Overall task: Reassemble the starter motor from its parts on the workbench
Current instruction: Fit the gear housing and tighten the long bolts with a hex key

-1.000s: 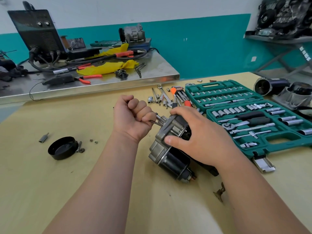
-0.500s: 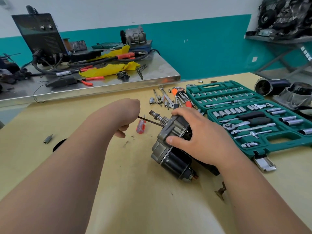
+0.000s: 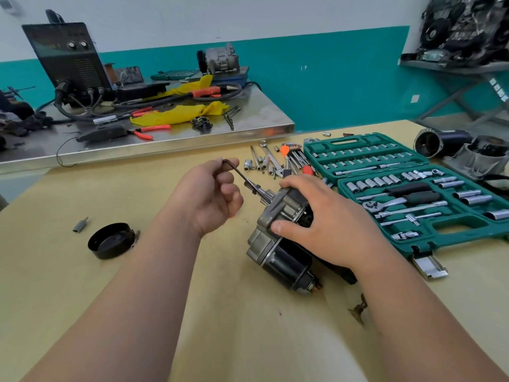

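A tan wooden workbench (image 3: 248, 340) stands before a teal-and-white wall. Near its middle lies the starter motor (image 3: 278, 257), grey cast housing on a black cylindrical body, tilted. The right hand (image 3: 327, 221) grips its housing. The left hand (image 3: 209, 197) pinches a thin dark L-shaped hex key (image 3: 239, 173), its long end at the motor's shaft. A black round cap (image 3: 110, 241) sits toward the left edge, and an open green socket case (image 3: 468, 232) toward the right.

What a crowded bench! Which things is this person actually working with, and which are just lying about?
In use: starter motor, held by the right hand; hex key, pinched by the left hand; black cap, probably a waiting part.
Lying about: green socket set, loose wrenches, yellow cloth, black machine.
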The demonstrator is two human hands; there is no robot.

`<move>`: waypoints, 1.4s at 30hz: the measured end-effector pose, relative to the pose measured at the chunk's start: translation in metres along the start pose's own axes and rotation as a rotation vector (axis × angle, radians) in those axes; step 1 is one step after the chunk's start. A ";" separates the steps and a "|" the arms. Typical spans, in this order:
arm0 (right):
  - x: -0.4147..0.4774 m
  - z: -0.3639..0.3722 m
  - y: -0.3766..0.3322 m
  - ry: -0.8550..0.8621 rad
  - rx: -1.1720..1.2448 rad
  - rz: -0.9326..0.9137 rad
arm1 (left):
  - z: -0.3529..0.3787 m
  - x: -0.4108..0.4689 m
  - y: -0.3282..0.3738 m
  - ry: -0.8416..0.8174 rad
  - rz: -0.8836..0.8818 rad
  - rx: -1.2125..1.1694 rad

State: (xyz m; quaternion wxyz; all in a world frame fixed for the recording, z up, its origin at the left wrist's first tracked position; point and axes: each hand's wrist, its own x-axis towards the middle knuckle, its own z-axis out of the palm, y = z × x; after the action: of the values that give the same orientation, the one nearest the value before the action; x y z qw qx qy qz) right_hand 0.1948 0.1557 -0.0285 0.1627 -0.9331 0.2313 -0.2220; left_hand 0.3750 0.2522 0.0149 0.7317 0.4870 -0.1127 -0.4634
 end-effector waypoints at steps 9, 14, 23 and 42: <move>0.000 0.000 0.000 0.004 0.015 0.006 | 0.020 0.010 -0.023 0.265 -0.075 -0.242; 0.000 0.000 0.001 0.000 0.006 0.006 | 0.009 0.005 -0.006 0.129 -0.205 -0.126; 0.000 0.000 0.000 -0.004 0.007 -0.002 | 0.032 0.004 -0.004 0.191 -0.134 0.272; 0.000 0.000 0.001 0.004 0.024 -0.012 | 0.016 0.000 -0.005 0.522 0.349 1.539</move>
State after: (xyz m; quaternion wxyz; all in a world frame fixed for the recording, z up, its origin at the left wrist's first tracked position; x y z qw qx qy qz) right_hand 0.1949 0.1551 -0.0288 0.1720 -0.9320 0.2234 -0.2277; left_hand 0.3627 0.2418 0.0183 0.2584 0.9187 -0.2986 -0.0086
